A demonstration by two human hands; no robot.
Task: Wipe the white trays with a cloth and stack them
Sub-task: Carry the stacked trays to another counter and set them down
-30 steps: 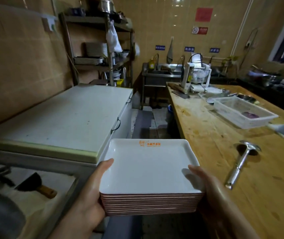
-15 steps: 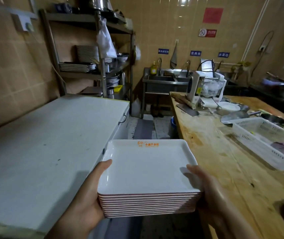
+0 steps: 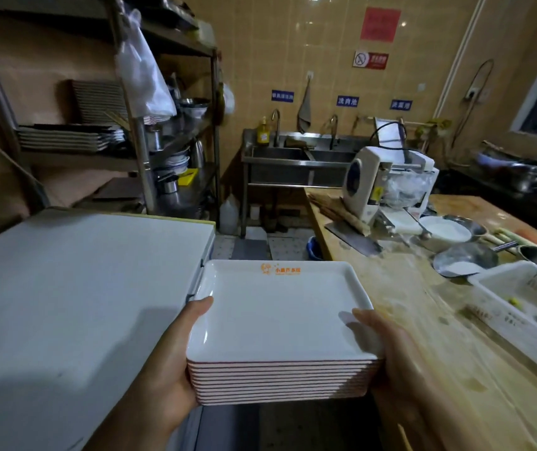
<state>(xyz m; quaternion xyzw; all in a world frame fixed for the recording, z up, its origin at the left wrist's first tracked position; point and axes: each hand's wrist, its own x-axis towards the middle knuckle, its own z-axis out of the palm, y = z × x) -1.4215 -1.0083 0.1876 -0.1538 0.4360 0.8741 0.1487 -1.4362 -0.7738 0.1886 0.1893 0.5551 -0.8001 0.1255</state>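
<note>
Near: a stack of white trays is held in the air between a white chest top on the left and a wooden table on the right. The left hand grips the stack's left edge, thumb on the top tray's rim, fingers curled beneath; the right hand grips the right edge likewise. The trays are already stacked, but no cloth is in either hand, so wiping seems either finished or not yet begun. Far: a metal shelf holding more trays and a steel sink.
</note>
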